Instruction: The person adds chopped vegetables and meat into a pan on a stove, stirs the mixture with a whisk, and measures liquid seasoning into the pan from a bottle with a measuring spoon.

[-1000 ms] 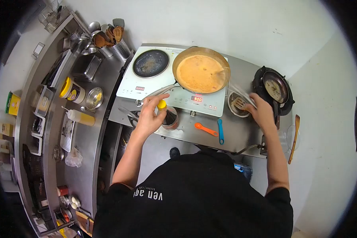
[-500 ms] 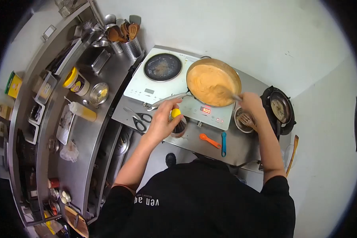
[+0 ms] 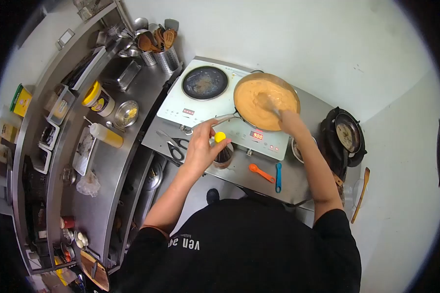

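Note:
A pan (image 3: 237,100) of orange sauce (image 3: 252,90) sits on the right plate of the white cooktop (image 3: 173,110). My right hand (image 3: 291,122) is closed on a whisk (image 3: 269,102) whose blurred head is in the sauce. My left hand (image 3: 203,146) is closed around the yellow cap (image 3: 220,137) of a dark bottle, just below the pan's handle (image 3: 221,118). A clear jar (image 3: 223,158) with dark contents stands at the bottle's lower part; where one ends and the other begins is unclear.
Scissors (image 3: 175,146) lie left of my left hand. Orange (image 3: 261,173) and blue (image 3: 278,177) measuring spoons lie in front of the cooktop. Stacked black pans (image 3: 347,132) stand right. A steel counter (image 3: 100,195) at left holds a squeeze bottle (image 3: 106,135) and a bowl (image 3: 126,114).
My right hand has moved up and left, bringing the whisk from beside the pan into the sauce. The sauce now looks smoother and more evenly coloured. The view has shifted.

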{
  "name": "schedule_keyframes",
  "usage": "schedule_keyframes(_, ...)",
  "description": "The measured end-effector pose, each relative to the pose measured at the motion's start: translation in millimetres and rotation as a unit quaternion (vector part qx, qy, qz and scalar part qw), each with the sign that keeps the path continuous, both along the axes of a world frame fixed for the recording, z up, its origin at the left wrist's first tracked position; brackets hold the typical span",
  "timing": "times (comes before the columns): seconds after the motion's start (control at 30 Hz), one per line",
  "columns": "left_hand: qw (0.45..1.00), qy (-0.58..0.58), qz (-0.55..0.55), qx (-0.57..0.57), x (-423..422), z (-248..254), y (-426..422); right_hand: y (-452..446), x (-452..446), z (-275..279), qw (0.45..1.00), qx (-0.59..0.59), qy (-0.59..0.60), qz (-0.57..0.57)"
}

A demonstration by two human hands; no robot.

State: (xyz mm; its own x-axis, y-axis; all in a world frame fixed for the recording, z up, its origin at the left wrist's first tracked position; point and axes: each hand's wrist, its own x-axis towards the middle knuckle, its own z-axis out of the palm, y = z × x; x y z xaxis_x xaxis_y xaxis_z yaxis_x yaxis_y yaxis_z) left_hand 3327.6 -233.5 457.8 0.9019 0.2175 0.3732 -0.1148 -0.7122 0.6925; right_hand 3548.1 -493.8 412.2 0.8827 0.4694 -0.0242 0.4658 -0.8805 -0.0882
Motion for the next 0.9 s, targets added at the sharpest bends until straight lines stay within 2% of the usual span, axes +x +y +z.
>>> schedule_keyframes(0.03, 1.000, -0.003, 0.002, 0.004, 0.5, -2.7, 3.1, 4.6, -13.0, 5.1, 0.998, 0.036, 0.004, 0.051)
schedule_keyframes(0.1, 0.998, -0.046, -0.051, -0.016, 2.0, -8.3, 5.3, -22.0, -26.9, 43.4, 0.998, 0.015, 0.044, 0.052)
schedule_keyframes(0.17, 0.997, -0.041, -0.067, -0.015, 0.0, -6.8, 5.1, -29.7, -29.9, 56.2, 0.995, -0.010, 0.092, 0.047)
schedule_keyframes(0.23, 0.993, -0.054, -0.096, -0.044, 1.5, -11.2, 9.7, -14.9, -13.9, 59.9, 0.992, -0.025, 0.096, -0.078)
schedule_keyframes(0.3, 0.991, 0.043, -0.082, -0.095, -1.5, -3.6, 13.5, -8.1, 4.5, 10.1, 0.994, -0.021, 0.060, -0.093)
schedule_keyframes(0.37, 0.992, 0.031, -0.011, -0.122, 2.3, -8.0, 25.1, -0.8, -8.2, -2.9, 0.998, 0.061, 0.026, 0.013)
schedule_keyframes(0.43, 0.995, 0.027, 0.023, -0.090, 11.9, -35.0, 45.9, -27.5, -26.4, 39.0, 0.997, 0.049, 0.057, 0.016)
schedule_keyframes(0.5, 0.994, 0.004, 0.056, 0.088, 23.6, -71.3, 64.4, -40.0, -25.2, 48.8, 0.994, 0.033, 0.099, 0.011)
schedule_keyframes(0.57, 0.998, 0.039, 0.007, 0.046, 30.8, -64.2, 61.6, -31.4, 2.6, 32.4, 0.997, -0.008, 0.043, -0.071)
schedule_keyframes(0.6, 0.994, 0.070, -0.012, 0.088, 35.8, -68.1, 62.6, -16.7, 3.0, 22.4, 0.999, -0.013, -0.016, -0.044)
schedule_keyframes(0.63, 0.986, 0.098, -0.028, 0.132, 40.1, -68.8, 64.5, -13.1, 2.7, 13.2, 0.999, -0.013, -0.022, -0.042)
schedule_keyframes(0.7, 0.981, 0.115, -0.018, 0.153, 48.6, -73.5, 68.7, -7.2, -8.5, -3.5, 0.997, 0.073, -0.013, 0.004)
schedule_keyframes(0.77, 0.971, 0.149, -0.006, 0.187, 57.3, -88.5, 72.0, -13.9, -32.1, 47.4, 0.997, 0.072, 0.021, 0.019)
schedule_keyframes(0.83, 0.967, 0.161, -0.010, 0.196, 60.1, -87.2, 69.5, -32.8, -26.6, 59.4, 0.992, -0.004, 0.107, -0.069)
schedule_keyframes(0.9, 0.962, 0.202, -0.003, 0.186, 62.2, -74.2, 66.4, -28.8, -0.5, 23.7, 0.989, -0.045, 0.116, -0.084)
